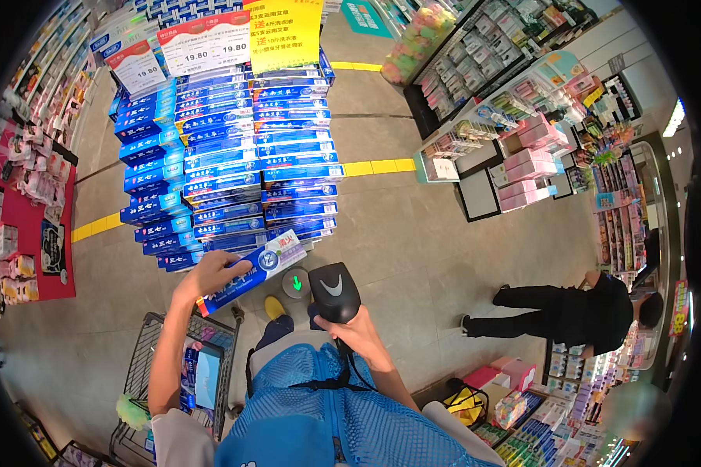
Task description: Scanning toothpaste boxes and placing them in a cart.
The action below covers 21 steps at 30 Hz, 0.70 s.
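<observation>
Held out at a slant, a blue and white toothpaste box point(263, 265) is gripped in my left hand point(213, 274). My right hand point(356, 333) is closed around the handle of a black handheld barcode scanner point(334, 292), whose cable runs down over my blue mesh vest. The scanner head is just right of the box, not touching it. Beyond the box rises a large display of stacked toothpaste boxes point(228, 169) in several columns. Price signs point(203, 46) and a yellow sign point(284, 35) stand on top of it.
A wire shopping cart point(146, 350) with boxes and a tablet-like screen point(208, 376) stands at lower left. A person in black point(590, 315) stands at right by the shelves. Racks of goods point(531, 152) line the upper right; a red display stand point(58, 233) is at left.
</observation>
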Each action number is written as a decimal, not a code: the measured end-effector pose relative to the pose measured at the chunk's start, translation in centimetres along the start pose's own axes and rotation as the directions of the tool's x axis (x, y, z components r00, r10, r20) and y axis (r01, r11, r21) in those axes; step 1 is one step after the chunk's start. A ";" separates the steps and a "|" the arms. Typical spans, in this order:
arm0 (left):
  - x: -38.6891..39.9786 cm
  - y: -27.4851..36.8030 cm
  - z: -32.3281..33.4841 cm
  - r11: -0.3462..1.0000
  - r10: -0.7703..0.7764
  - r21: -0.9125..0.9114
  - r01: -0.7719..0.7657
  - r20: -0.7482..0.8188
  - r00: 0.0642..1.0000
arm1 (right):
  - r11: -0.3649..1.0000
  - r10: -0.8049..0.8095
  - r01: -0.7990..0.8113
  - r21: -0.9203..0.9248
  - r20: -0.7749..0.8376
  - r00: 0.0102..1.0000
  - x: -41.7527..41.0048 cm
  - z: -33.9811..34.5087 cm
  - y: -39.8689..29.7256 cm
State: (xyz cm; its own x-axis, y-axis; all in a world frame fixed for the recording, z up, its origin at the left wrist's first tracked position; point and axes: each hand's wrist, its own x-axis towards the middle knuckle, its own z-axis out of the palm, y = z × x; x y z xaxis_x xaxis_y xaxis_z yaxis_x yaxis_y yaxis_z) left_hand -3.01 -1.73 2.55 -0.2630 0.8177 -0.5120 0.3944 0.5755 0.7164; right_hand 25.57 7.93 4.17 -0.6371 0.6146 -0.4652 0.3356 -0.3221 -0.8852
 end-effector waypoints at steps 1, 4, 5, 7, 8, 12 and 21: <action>0.4 -0.7 0.3 0.995 -0.088 -0.055 0.089 0.024 0.996 | 1.000 -0.002 0.002 0.000 0.005 1.000 -0.1 0.0 -0.2; 0.6 -2.1 0.9 0.984 -0.089 -0.150 0.094 0.038 0.995 | 0.992 -0.084 0.089 -0.088 0.058 0.995 0.1 -0.6 -0.7; 0.6 -2.8 1.0 0.982 -0.001 -0.187 0.006 0.028 1.000 | 0.987 -0.107 0.117 -0.109 0.097 0.990 0.1 -0.9 -0.8; 1.1 -2.5 0.9 0.988 0.154 -0.044 -0.150 0.087 0.984 | 0.980 -0.132 0.152 -0.132 0.149 0.980 0.3 -1.9 -0.7; 1.6 -1.9 1.1 0.966 -0.057 -0.241 0.099 0.174 0.983 | 0.983 -0.143 0.161 -0.088 0.184 0.973 0.6 -2.2 -0.4; 1.8 0.8 2.2 0.858 -0.235 -0.401 0.320 0.249 0.940 | 0.977 -0.161 0.191 -0.092 0.262 0.951 1.2 -4.1 -0.8; 3.4 3.9 4.5 0.805 -0.259 -0.462 0.372 0.290 0.921 | 0.982 -0.181 0.191 0.001 0.322 0.929 2.6 -8.7 -1.2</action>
State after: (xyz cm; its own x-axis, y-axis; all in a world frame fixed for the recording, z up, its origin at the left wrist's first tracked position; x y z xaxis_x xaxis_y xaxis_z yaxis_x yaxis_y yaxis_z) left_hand 1.60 3.27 1.47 -0.0891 0.6003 -0.7948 -0.1872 0.7737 0.6053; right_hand 29.59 16.20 4.03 -0.8764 0.3970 -0.2725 0.2072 -0.1998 -0.9577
